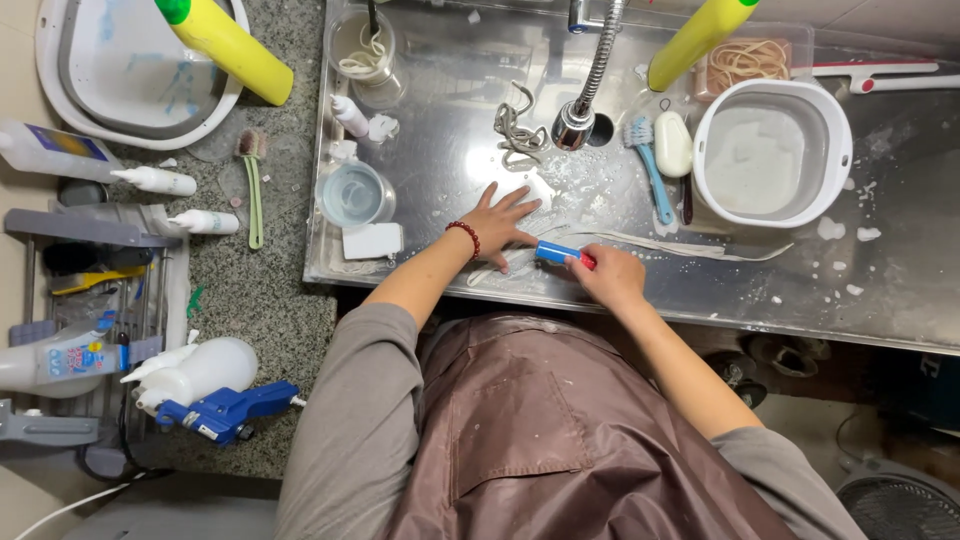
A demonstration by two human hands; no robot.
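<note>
Wet stainless steel forms the work surface: a shallow metal sink tray point(900, 270) with soap suds and white flecks across it, and a speckled stone tabletop point(270, 290) to its left.

1. Left hand point(500, 222): fingers spread, palm flat, pressing one end of a pale shoelace point(690, 245) onto the steel. A red bead bracelet point(466, 236) sits on the wrist.
2. Right hand point(605, 275): fingers closed around a small blue brush point(556, 252) with a red end, laid on the lace just right of the left hand.
3. Lace position: near edge of the tray, running right from the hands to end below the white basin point(775, 150).

Hazards, as judged from this layout:

- Slip. The steel is wet and soapy. If the left palm lifts or slides, the lace is likely to drag with the brush rather than be scrubbed.
- Loss over the edge. The hands work close to the near rim; a hard stroke toward the body could push the lace or suds onto the brown apron point(560, 430).
- Tangle. A second coiled lace point(515, 130) lies by the faucet point(578, 120); a wide stroke could catch it.
- Knock-over. A clear cup of water point(355, 193) and a white soap block point(372, 240) stand just left of the left forearm; an elbow swing could tip the cup.
- Drain. The free lace end could wash toward the drain hole point(602, 130) if water runs.
</note>
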